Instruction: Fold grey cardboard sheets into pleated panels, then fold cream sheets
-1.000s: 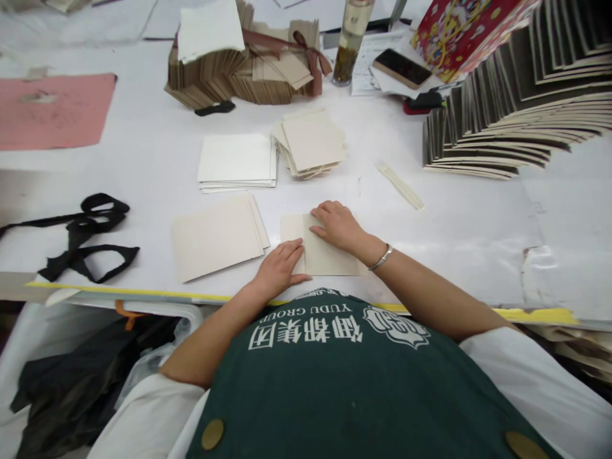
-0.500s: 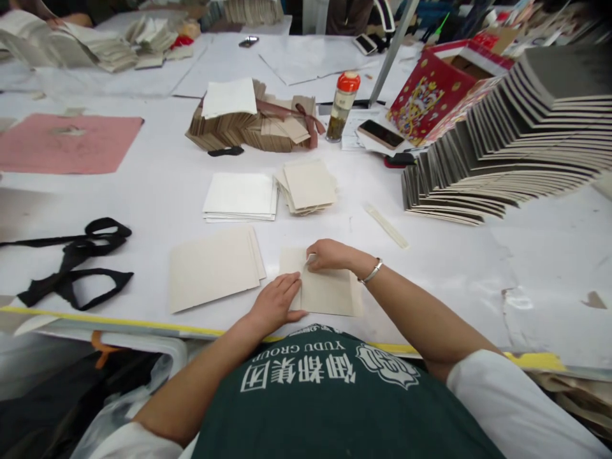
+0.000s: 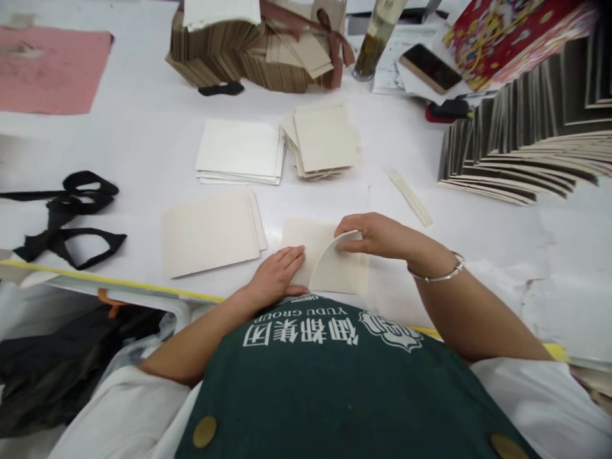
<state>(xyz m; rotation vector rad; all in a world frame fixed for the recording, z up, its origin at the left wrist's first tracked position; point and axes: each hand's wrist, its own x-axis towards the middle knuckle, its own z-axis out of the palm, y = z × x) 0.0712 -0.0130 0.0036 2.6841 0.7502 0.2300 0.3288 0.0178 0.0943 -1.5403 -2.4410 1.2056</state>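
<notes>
A cream sheet [image 3: 340, 271] lies near the table's front edge, its upper part curled up. My right hand [image 3: 375, 237] pinches that raised edge between thumb and fingers. On the sheet's left part rests my left hand [image 3: 278, 271], palm down with its fingers extended and holding nothing. Left of it is a stack of larger cream sheets [image 3: 210, 233]. Farther back sit a white card stack [image 3: 239, 150] and a pile of cream cards [image 3: 326, 139]. A pale flat strip [image 3: 412, 198] lies to the right of my right hand.
Black ribbon [image 3: 71, 217] and a pink sheet [image 3: 52, 70] are at the left. Bundled brown cards [image 3: 215, 54], a bottle [image 3: 377, 41] and a phone [image 3: 430, 68] stand or lie at the back. Fanned dark boards [image 3: 507, 146] occupy the right.
My right hand has moved right and lifted the sheet's edge into a curl. My left hand stays on the paper. The view has tilted down and closer.
</notes>
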